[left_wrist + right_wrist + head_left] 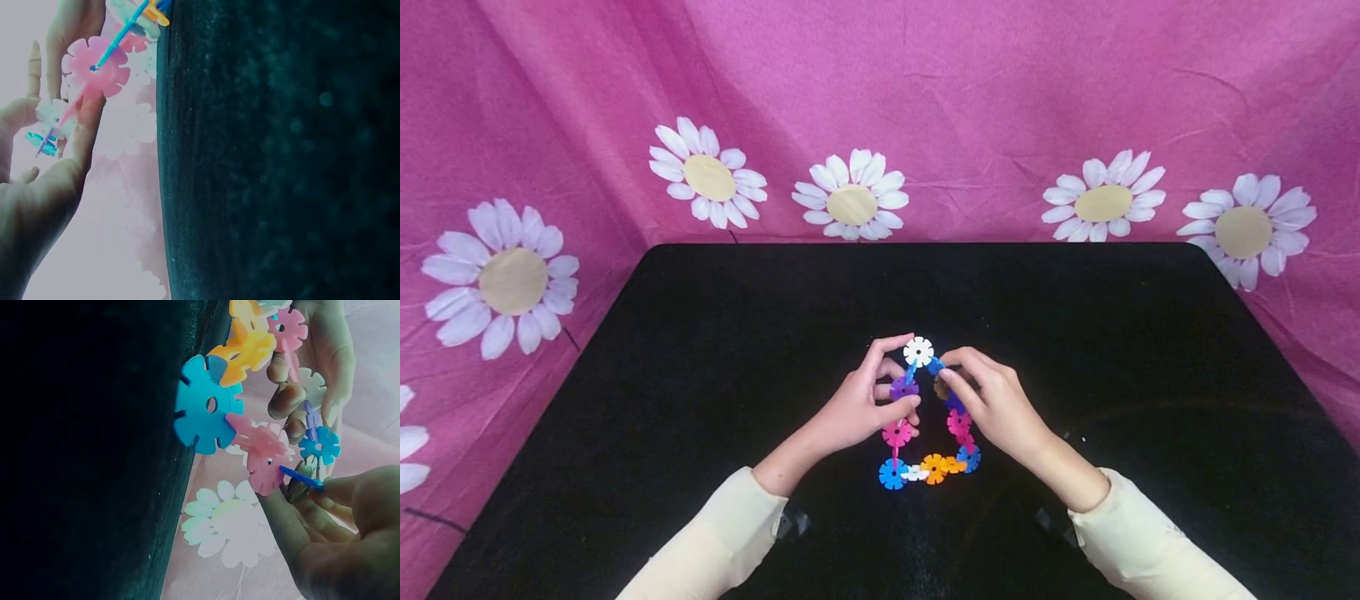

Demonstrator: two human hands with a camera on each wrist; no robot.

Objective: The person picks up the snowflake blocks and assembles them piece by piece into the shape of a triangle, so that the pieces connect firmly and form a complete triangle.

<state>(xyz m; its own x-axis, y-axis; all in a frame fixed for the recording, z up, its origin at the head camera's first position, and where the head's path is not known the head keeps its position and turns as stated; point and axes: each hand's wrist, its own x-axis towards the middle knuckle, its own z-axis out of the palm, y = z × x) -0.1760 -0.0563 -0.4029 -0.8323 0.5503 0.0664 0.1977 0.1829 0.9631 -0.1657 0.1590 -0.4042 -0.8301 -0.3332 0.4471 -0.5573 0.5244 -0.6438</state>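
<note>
A closed loop of slotted plastic snowflake discs is held upright between both hands, its lower edge close over the black table. The white disc sits at the top, and a blue disc, a white one and orange discs run along the bottom. My left hand grips the left side around the purple disc, index fingertip at the white top disc. My right hand pinches the upper right side near a small blue disc. Pink discs hang below the right fingers.
The black table reaches back to a pink cloth printed with large white daisies. Small white specks lie on the tabletop right of the right wrist. Cream sleeves cover both forearms.
</note>
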